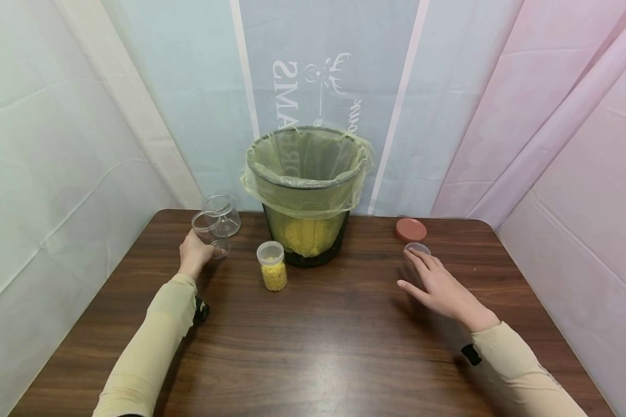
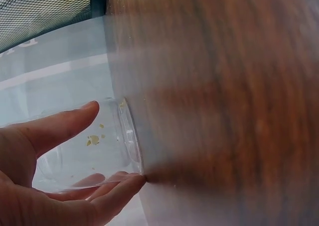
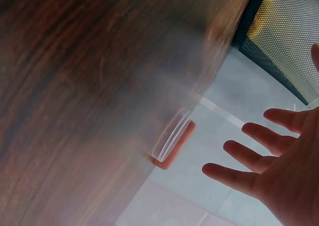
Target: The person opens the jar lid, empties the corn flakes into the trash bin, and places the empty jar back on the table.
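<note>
My left hand point(image 1: 195, 253) has its thumb and fingers round an empty-looking clear jar point(image 1: 207, 223) at the table's back left. Yellow flecks point(image 2: 93, 140) cling to that jar in the left wrist view. Another clear jar point(image 1: 228, 217) stands just behind it. To the right of the hand, an uncapped jar of yellow crumbs point(image 1: 274, 272) stands upright. My right hand point(image 1: 440, 288) is spread over the table's right side, fingers extended and holding nothing. Its fingertips overlap a clear lid point(image 1: 417, 249) in the head view; the right wrist view shows them apart from it.
A black mesh bin point(image 1: 318, 231) with a pale yellow liner point(image 1: 355, 191) stands at the back middle. A red lid point(image 1: 411, 230) lies behind the clear lid. Hanging cloth point(image 1: 459, 87) encloses the dark wooden table point(image 1: 323, 347) at the back and sides.
</note>
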Tool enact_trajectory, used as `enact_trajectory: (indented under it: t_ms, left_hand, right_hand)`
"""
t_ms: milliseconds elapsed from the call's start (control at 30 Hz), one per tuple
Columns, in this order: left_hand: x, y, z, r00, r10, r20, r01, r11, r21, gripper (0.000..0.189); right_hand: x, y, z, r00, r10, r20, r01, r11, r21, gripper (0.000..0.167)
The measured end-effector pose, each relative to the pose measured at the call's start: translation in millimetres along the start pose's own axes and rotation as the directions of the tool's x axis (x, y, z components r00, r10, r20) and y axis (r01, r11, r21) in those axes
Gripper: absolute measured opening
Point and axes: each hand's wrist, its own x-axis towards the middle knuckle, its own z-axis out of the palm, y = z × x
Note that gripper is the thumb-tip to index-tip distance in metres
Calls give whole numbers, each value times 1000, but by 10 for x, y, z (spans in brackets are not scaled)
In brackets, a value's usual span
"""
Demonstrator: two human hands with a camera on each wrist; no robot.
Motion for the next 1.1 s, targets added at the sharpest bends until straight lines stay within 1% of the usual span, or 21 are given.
enact_trajectory:
  t_ms: [100, 267, 400, 567, 667, 867, 967, 1033, 1100]
  left_hand:
    - [-8, 1, -7, 1000, -13, 5, 13, 1000, -14, 74]
    - [-8, -6, -16, 1000, -22, 19, 23, 999, -22, 87]
    - [0, 3, -26, 999, -16, 36, 17, 1000, -17, 97]
    - [-27, 19, -67, 999, -10, 44, 11, 1000, -27, 102]
    - [-87, 30, -117, 999, 3, 40, -1, 999, -37, 104]
    - [-258, 96, -239, 997, 80, 4, -80, 996, -37, 107]
    - [-361, 140, -295, 994, 104, -27, -104, 994, -18, 104]
    - [-434, 162, -325, 991, 116, -61, -117, 993, -10, 100]
    - [-502, 178, -344, 985, 139, -102, -141, 990, -7, 94]
  right_hand:
    - [-10, 5, -10, 1000, -3, -3, 3, 1000, -2, 72]
    - [-14, 11, -23, 1000, -2, -4, 2, 1000, -2, 72]
    - [-21, 16, -39, 1000, 6, -4, -6, 1000, 2, 73]
    - [-17, 20, -43, 1000, 8, -8, -8, 1000, 9, 73]
    - [-16, 18, -34, 1000, 6, -10, -6, 1000, 11, 73]
    - [-31, 5, -19, 1000, 14, -21, -14, 1000, 11, 73]
    - [-44, -9, -12, 1000, 15, -26, -15, 1000, 17, 72]
    - [-55, -19, -1, 1000, 15, -26, -15, 1000, 20, 71]
    - [-64, -29, 11, 1000, 14, -19, -14, 1000, 23, 71]
